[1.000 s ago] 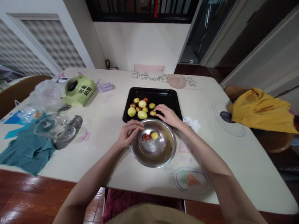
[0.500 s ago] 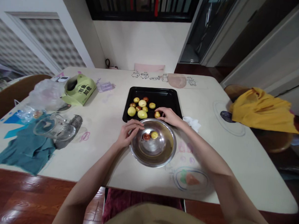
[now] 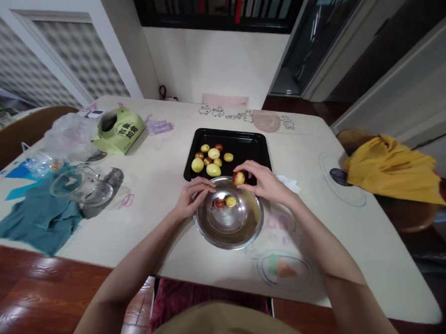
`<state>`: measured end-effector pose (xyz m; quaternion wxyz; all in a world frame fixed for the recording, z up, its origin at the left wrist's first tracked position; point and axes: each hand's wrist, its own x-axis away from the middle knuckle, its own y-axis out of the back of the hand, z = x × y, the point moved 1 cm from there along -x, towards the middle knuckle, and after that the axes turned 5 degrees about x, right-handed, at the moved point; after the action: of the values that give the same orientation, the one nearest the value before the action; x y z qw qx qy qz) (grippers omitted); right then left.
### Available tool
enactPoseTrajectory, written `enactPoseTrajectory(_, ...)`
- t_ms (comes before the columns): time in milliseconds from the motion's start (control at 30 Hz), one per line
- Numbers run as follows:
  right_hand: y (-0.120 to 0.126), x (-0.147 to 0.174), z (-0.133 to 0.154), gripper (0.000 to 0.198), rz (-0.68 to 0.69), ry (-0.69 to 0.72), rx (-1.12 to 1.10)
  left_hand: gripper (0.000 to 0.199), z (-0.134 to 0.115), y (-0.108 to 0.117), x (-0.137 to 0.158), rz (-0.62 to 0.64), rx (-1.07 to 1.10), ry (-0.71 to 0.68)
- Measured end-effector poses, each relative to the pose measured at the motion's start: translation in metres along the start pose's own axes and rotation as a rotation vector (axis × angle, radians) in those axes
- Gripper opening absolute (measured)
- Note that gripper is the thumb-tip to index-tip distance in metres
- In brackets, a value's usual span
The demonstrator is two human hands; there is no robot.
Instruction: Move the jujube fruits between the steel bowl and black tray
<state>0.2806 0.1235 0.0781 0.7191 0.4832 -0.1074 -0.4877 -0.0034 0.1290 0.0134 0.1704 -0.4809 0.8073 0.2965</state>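
A jujube (image 3: 239, 178), mottled red and yellow, is pinched between the thumb and fingers of my right hand (image 3: 261, 181), above the far rim of the steel bowl (image 3: 229, 232). My left hand (image 3: 193, 195) rests at the bowl's left rim, its fingers stretched out over the edge and the thumb apart, holding nothing. Inside the bowl lie a red-brown jujube (image 3: 219, 203) and a yellow jujube (image 3: 230, 201). Behind the bowl is a black tray (image 3: 247, 141). Several yellow-green and reddish jujubes (image 3: 213, 154) are gathered on its left half.
On the left are a glass pitcher (image 3: 82, 187), a teal cloth (image 3: 36, 222), a clear plastic bag (image 3: 73, 134) and a green paper bag (image 3: 124, 129). White tissue (image 3: 289, 183) lies right of the tray. A yellow cloth (image 3: 391, 168) hangs over a chair at right.
My right hand has lifted the mottled jujube from the tray's near right corner and drawn it toward me, to the bowl's rim. My left hand has stayed put.
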Motion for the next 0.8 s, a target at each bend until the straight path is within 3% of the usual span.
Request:
enactPoseTrajectory(200, 0.004, 0.008, 0.042, 0.03, 0.244, 0.089, -0.105, 0.033, -0.001, 0.0, 0.0, 0.004, -0.011, -0.006)
enactPoseTrajectory(533, -0.011, 0.038, 0.05, 0.029, 0.425, -0.049, -0.039, 0.036, 0.001, -0.001, 0.0, 0.003, -0.014, 0.006)
enactPoseTrajectory(800, -0.026, 0.037, 0.042, 0.02, 0.496, -0.11, 0.019, 0.033, 0.002, -0.001, 0.001, -0.011, -0.001, -0.025)
